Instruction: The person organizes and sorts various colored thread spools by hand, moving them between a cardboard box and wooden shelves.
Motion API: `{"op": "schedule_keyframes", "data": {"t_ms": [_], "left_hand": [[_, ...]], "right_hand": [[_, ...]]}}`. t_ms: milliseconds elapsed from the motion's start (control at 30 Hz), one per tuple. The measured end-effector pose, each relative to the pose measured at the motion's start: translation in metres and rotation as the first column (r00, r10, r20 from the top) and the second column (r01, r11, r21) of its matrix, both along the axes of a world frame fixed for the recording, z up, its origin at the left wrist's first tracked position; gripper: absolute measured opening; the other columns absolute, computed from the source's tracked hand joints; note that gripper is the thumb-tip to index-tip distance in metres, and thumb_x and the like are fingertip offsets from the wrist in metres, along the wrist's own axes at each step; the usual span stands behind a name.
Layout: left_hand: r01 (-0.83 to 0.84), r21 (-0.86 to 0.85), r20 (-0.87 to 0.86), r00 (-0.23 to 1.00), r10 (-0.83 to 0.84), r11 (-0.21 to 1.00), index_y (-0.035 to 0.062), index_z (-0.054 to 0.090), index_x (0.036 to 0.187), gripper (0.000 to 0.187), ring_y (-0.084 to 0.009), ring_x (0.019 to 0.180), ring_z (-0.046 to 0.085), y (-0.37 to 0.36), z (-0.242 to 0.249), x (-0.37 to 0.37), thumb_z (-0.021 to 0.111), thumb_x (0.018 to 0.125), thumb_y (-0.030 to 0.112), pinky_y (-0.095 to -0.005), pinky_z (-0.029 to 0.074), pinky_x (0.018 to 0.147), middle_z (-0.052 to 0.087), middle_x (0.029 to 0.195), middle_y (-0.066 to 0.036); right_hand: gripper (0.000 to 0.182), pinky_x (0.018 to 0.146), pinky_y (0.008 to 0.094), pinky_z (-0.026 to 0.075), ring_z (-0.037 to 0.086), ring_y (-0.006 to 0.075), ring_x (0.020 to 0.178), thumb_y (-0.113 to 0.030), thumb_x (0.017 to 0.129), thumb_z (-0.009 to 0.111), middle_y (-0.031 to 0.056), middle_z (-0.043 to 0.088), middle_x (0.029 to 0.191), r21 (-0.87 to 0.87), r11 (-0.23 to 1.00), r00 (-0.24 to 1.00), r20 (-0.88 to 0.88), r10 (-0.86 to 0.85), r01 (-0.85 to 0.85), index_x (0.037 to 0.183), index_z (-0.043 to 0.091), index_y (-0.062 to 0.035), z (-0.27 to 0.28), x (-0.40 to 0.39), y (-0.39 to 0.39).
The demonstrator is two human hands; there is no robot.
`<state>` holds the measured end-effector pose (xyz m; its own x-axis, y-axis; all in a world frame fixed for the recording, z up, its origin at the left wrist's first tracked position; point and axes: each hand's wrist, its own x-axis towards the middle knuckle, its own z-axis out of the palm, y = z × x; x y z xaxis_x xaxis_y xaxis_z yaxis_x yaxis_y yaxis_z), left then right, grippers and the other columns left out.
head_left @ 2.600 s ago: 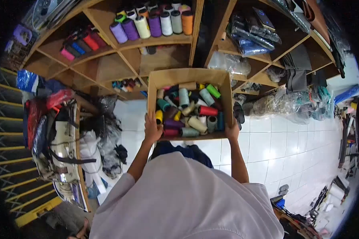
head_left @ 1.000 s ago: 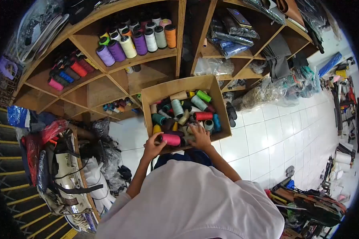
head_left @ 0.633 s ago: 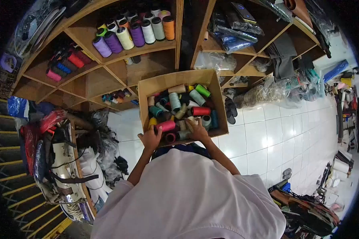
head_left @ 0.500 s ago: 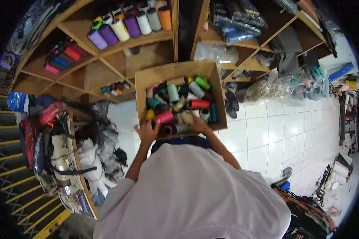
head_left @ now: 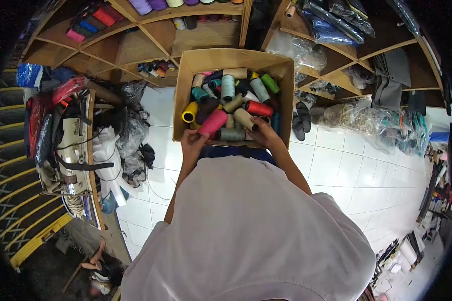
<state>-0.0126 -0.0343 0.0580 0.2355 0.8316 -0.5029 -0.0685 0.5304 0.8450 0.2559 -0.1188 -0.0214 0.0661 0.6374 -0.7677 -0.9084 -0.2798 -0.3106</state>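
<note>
An open cardboard box [head_left: 236, 56] full of thread spools stands in front of me. My left hand [head_left: 193, 140] is at its near left corner, with fingers closed on a pink spool [head_left: 213, 122]. At the near right side, my right hand [head_left: 263, 133] grips a beige spool [head_left: 244, 119]. Around them lie a red spool [head_left: 259, 109], a yellow spool [head_left: 190, 112], a green spool [head_left: 269, 84], a pale blue-grey spool [head_left: 228, 88] and a grey spool [head_left: 232, 134] close to the near wall.
Wooden shelves [head_left: 201, 40] with spools and wrapped packets curve behind the box. Black slippers [head_left: 302, 120] and plastic-wrapped bundles [head_left: 356, 118] lie on the right. A cluttered rack [head_left: 78, 150] stands left, near a yellow metal gate [head_left: 42, 238]. Another person [head_left: 101, 273] is at lower left.
The view has shifted, and the shelves and box sit higher in it. Both hands have drawn toward the box's near edge, and the pink and beige spools are now more fully visible. Another person has come into view.
</note>
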Motion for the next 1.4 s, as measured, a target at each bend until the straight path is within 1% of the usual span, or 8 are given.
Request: {"op": "schedule_keyframes", "data": {"t_ms": [133, 200, 333, 400, 533, 733, 900, 1400], "left_hand": [[0.142, 0.227, -0.129, 0.985, -0.115, 0.964, 0.0031, 0.052, 0.103, 0.038, -0.0221, 0.081, 0.067, 0.002, -0.015, 0.009, 0.079, 0.079, 0.015, -0.0314, 0.053, 0.070, 0.066, 0.095, -0.015], [0.486, 0.527, -0.629, 0.774, -0.064, 0.697, 0.0051, 0.055, 0.107, 0.035, -0.0297, 0.079, 0.068, 0.007, 0.006, 0.016, 0.075, 0.081, 0.018, -0.0356, 0.053, 0.071, 0.067, 0.095, -0.015], [0.517, 0.563, -0.624, 0.778, -0.079, 0.644, 0.0044, 0.055, 0.115, 0.033, -0.0381, 0.092, 0.063, 0.019, 0.012, 0.030, 0.067, 0.086, 0.015, -0.0421, 0.050, 0.082, 0.064, 0.101, -0.019], [0.609, 0.715, -0.697, 0.658, 0.285, 0.343, 0.0067, 0.056, 0.113, 0.033, -0.0371, 0.105, 0.057, 0.024, 0.016, 0.040, 0.065, 0.082, 0.011, -0.0434, 0.047, 0.088, 0.060, 0.115, -0.017], [0.604, 0.710, -0.673, 0.733, 0.097, 0.362, 0.0066, 0.057, 0.113, 0.033, -0.0372, 0.111, 0.052, 0.021, 0.001, 0.048, 0.064, 0.081, 0.010, -0.0455, 0.044, 0.092, 0.055, 0.121, -0.017], [0.945, 0.254, -0.850, 0.320, -0.419, 0.208, 0.0065, 0.054, 0.126, 0.056, -0.0352, 0.115, 0.053, 0.017, -0.081, 0.042, 0.068, 0.081, 0.036, -0.0468, 0.044, 0.096, 0.056, 0.124, -0.017], [0.944, 0.117, -0.808, 0.272, -0.522, 0.310, 0.0066, 0.052, 0.130, 0.068, -0.0356, 0.117, 0.051, 0.024, -0.070, 0.045, 0.069, 0.079, 0.047, -0.0479, 0.043, 0.098, 0.054, 0.127, -0.018], [0.923, -0.085, -0.820, 0.149, -0.553, 0.374, 0.0148, 0.054, 0.122, 0.063, -0.0357, 0.114, 0.053, 0.038, -0.076, 0.051, 0.073, 0.071, 0.046, -0.0592, 0.042, 0.091, 0.060, 0.118, -0.016]], "right_hand": [[0.038, 0.091, 0.0391, 0.054, 0.057, 0.0248, 0.108, -0.016, 0.088, 0.066, 0.0104, 0.056, 0.119, 0.032, 0.999, 1.000, 0.002, 0.017, -0.017, 0.122, 0.053, -0.0052, 0.020, 0.000, -0.006], [0.041, 0.090, 0.0392, 0.053, 0.057, 0.0242, 0.109, -0.015, 0.086, 0.067, 0.0094, 0.056, 0.119, -0.039, 0.999, 0.999, -0.049, -0.025, 0.023, 0.123, 0.052, -0.0057, 0.022, 0.007, -0.011], [0.045, 0.085, 0.0378, 0.048, 0.056, 0.0230, 0.102, -0.013, 0.082, 0.068, 0.0075, 0.056, 0.119, 0.028, 0.990, 0.974, 0.183, 0.132, -0.140, 0.124, 0.052, -0.0070, 0.055, 0.017, -0.024], [0.047, 0.076, 0.0325, 0.048, 0.060, 0.0189, 0.090, -0.016, 0.082, 0.070, 0.0043, 0.060, 0.112, -0.008, 0.992, 0.960, 0.249, 0.126, -0.128, 0.125, 0.053, -0.0080, 0.066, 0.022, -0.027], [0.043, 0.073, 0.0271, 0.043, 0.055, 0.0143, 0.085, -0.035, 0.084, 0.068, 0.0025, 0.058, 0.102, 0.044, 0.998, 0.970, 0.239, 0.042, -0.054, 0.119, 0.056, -0.0136, 0.059, 0.037, -0.042], [0.051, 0.090, 0.0398, 0.045, 0.056, 0.0207, 0.105, -0.057, 0.087, 0.058, 0.0022, 0.061, 0.111, 0.255, 0.852, 0.888, -0.068, -0.455, 0.457, 0.115, 0.057, -0.0143, 0.082, 0.040, -0.039], [0.045, 0.096, 0.0641, 0.042, 0.054, 0.0318, 0.111, -0.043, 0.091, 0.058, 0.0073, 0.057, 0.115, 0.290, 0.867, 0.915, -0.129, -0.383, 0.404, 0.121, 0.050, -0.0094, 0.068, 0.037, -0.037], [0.051, 0.094, 0.0545, 0.045, 0.051, 0.0269, 0.116, -0.015, 0.087, 0.065, 0.0092, 0.049, 0.126, 0.188, 0.980, 0.998, 0.034, 0.054, -0.059, 0.132, 0.039, -0.0123, 0.039, 0.020, -0.034]]}}
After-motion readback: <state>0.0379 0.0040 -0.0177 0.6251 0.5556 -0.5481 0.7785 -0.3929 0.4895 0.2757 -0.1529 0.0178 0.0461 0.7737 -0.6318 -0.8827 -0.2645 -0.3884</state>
